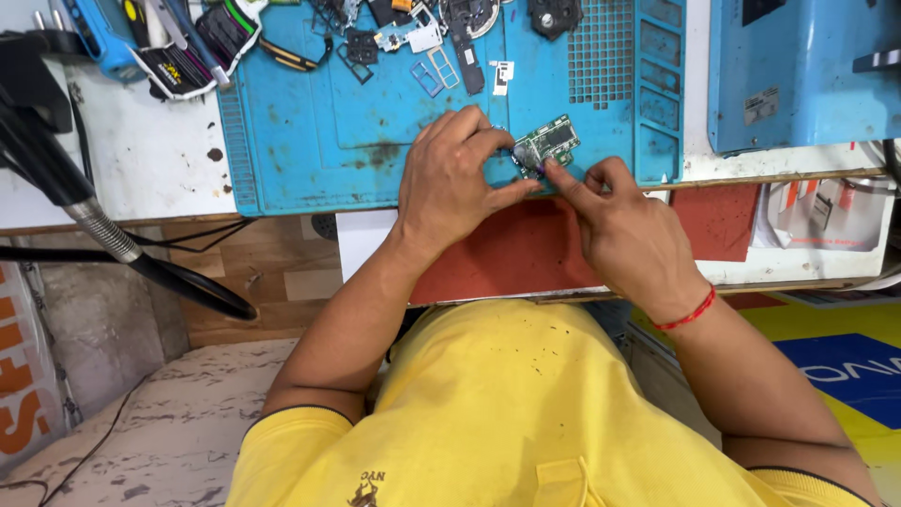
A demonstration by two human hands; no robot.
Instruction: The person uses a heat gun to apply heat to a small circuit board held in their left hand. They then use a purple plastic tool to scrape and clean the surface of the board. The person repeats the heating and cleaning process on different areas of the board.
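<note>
A small green circuit board (547, 144) lies on the blue work mat (310, 150) near its front edge. My left hand (455, 174) pinches the board's left end between thumb and fingers. My right hand (619, 221), with a red thread around its wrist, presses its index fingertip on the board's lower edge. The part of the board under the fingers is hidden.
Loose phone parts, small frames and black pieces (441, 38) lie at the mat's far edge. A tool case (192, 52) sits at the far left, a blue machine (798, 70) at the right. A black flexible arm (84, 207) reaches in from the left. A red pad (526, 253) lies in front.
</note>
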